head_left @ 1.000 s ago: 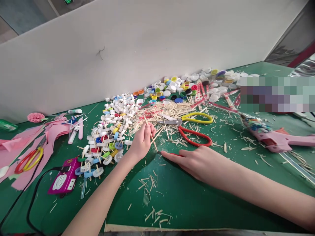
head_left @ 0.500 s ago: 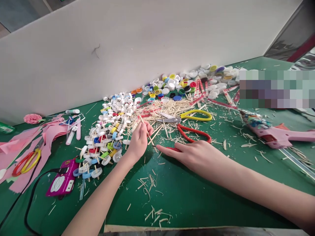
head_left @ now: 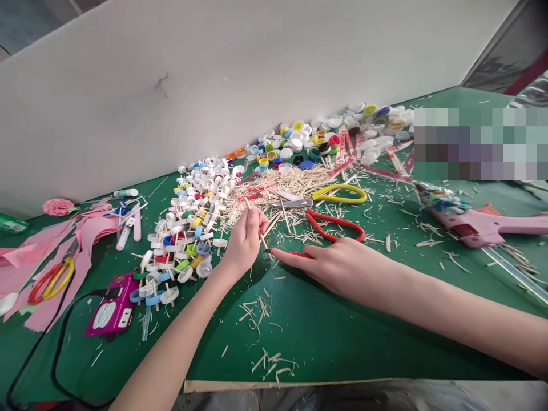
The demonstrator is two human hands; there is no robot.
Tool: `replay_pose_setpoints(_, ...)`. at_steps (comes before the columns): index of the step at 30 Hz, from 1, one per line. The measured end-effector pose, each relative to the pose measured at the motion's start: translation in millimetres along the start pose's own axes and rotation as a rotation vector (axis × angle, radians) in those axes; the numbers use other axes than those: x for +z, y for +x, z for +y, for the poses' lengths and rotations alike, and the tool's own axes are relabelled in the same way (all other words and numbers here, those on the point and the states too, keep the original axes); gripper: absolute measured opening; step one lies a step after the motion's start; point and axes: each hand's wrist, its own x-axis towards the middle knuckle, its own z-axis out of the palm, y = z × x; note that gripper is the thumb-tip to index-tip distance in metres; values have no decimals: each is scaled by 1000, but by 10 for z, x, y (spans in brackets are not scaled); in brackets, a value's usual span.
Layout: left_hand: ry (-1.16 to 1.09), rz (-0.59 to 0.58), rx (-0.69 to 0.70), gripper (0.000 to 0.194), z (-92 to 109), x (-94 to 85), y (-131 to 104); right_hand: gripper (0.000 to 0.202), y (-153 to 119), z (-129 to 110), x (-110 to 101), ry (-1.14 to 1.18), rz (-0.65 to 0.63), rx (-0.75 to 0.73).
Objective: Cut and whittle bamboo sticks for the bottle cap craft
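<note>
My left hand (head_left: 245,240) pinches a thin wooden stick (head_left: 248,204), which slants down toward the table. My right hand (head_left: 338,265) is closed on a red-handled tool (head_left: 301,254), its index finger stretched along it toward the stick's lower end. A small dark tip (head_left: 268,251) shows beside the stick there; most of the tool is hidden under the hand. Just beyond lie scissors (head_left: 299,202) with one yellow and one red handle, spread open. Behind them is a heap of wooden sticks and shavings (head_left: 295,185).
Bottle caps on sticks (head_left: 188,228) crowd the left, with loose caps (head_left: 295,145) along the white board (head_left: 257,63). A pink glue gun (head_left: 479,225) lies right. Far left are a magenta device (head_left: 112,308) with a black cable, pink paper (head_left: 96,228) and other scissors (head_left: 51,282).
My left hand has shifted slightly along the stick, and its upper end sits a little higher. The right hand keeps its hold near the lower end. The whole view has tilted slightly.
</note>
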Motion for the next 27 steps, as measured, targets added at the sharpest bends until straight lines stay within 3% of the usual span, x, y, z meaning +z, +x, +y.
replay_pose_setpoints(10,-136,31,-29,37,-87,22,3,59,-43,21,-60,149,-35,15)
replay_pose_setpoints(18,-254,22,-98,35,-104,36,18,72,10,43,41,-16,19,38)
replay_pose_setpoints(27,-306,51,-118,37,-174,46,42,71,81,50,-6,8,-24,-1)
